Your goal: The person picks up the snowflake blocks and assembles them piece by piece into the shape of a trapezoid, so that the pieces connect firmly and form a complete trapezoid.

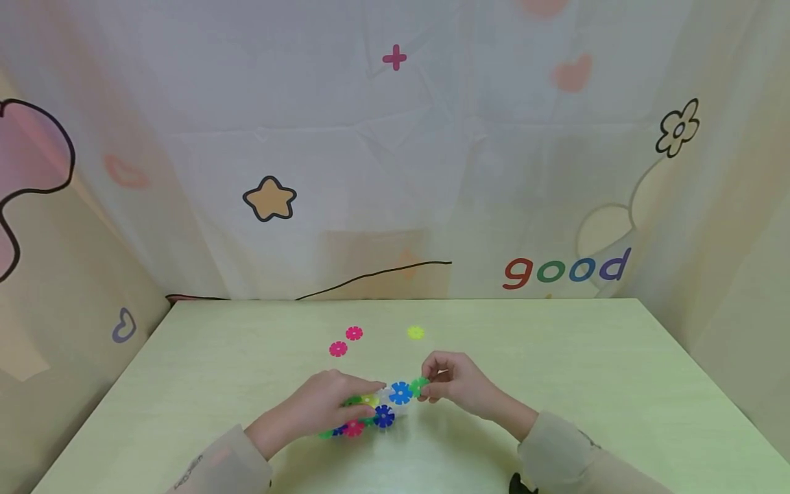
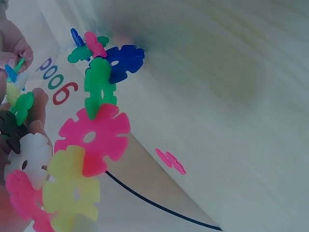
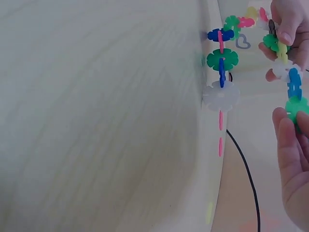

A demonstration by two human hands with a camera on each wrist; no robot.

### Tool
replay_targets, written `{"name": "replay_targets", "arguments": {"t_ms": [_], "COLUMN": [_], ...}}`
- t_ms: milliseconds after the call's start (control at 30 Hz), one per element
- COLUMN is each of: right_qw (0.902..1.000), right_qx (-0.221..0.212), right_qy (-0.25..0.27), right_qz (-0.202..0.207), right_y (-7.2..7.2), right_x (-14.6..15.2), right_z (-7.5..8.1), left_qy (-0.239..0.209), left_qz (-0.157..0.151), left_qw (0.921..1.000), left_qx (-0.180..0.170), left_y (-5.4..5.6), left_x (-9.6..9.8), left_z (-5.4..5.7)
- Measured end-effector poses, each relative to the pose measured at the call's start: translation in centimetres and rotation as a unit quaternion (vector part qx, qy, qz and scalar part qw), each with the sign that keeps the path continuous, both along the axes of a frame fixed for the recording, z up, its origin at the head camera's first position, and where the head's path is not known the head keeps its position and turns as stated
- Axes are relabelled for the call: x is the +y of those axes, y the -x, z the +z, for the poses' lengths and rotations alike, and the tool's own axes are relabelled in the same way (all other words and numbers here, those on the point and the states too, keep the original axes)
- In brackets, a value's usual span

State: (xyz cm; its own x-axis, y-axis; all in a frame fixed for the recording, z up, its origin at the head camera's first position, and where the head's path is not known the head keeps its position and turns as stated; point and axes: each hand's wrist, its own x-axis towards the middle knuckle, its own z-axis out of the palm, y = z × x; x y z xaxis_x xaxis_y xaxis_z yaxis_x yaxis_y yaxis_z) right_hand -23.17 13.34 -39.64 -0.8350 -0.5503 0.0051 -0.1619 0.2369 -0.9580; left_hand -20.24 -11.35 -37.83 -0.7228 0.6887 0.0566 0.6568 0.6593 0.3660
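A chain of notched snowflake discs, slotted edge to edge in several colours, loops between my hands. My left hand (image 1: 330, 406) holds one stretch of it, with yellow, green and dark grey discs near its fingers (image 3: 287, 33). At the chain's right end my right hand (image 1: 463, 385) pinches a green disc (image 3: 294, 105), which joins a light blue disc (image 1: 400, 393). The other stretch hangs low toward the table, with a dark blue disc (image 1: 384, 416) and a clear disc (image 3: 221, 96). In the left wrist view, a pink disc (image 2: 104, 130) and a yellow disc (image 2: 72, 186) show large.
Two loose pink discs (image 1: 354, 333) lie on the pale table (image 1: 524, 343) beyond my hands. A loose yellow disc (image 1: 416, 333) lies to their right. Behind the table hangs a printed curtain (image 1: 395, 171). A small black object (image 1: 522, 484) shows at the near edge.
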Motion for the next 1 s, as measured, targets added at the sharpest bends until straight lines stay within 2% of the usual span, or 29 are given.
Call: {"name": "replay_targets", "arguments": {"t_ms": [200,300,533,700,1000], "right_qw": [0.9999,0.9998,0.9992,0.9989,0.9989], "right_qx": [0.014,0.02,0.04,0.046,0.042], "right_qy": [-0.003,-0.002,0.007,-0.001,0.004], "right_qz": [-0.004,-0.007,-0.008,-0.009,-0.022], "right_y": [-0.8,-1.0,-1.4,-1.4,-0.4], "right_x": [-0.1,0.0,-0.1,-0.2,0.0], "right_z": [0.3,0.3,0.2,0.3,0.4], "left_qy": [-0.024,-0.035,-0.059,-0.058,-0.036], "left_qz": [-0.03,-0.036,-0.04,-0.038,0.007], "left_qw": [0.9984,0.9976,0.9973,0.9975,0.9988], "left_qx": [0.041,0.048,0.016,0.01,-0.033], "left_y": [-0.6,-0.7,-0.8,-0.8,-0.5], "left_x": [-0.1,-0.2,0.0,0.1,0.8], "left_z": [-0.2,-0.3,-0.4,-0.3,0.1]}}
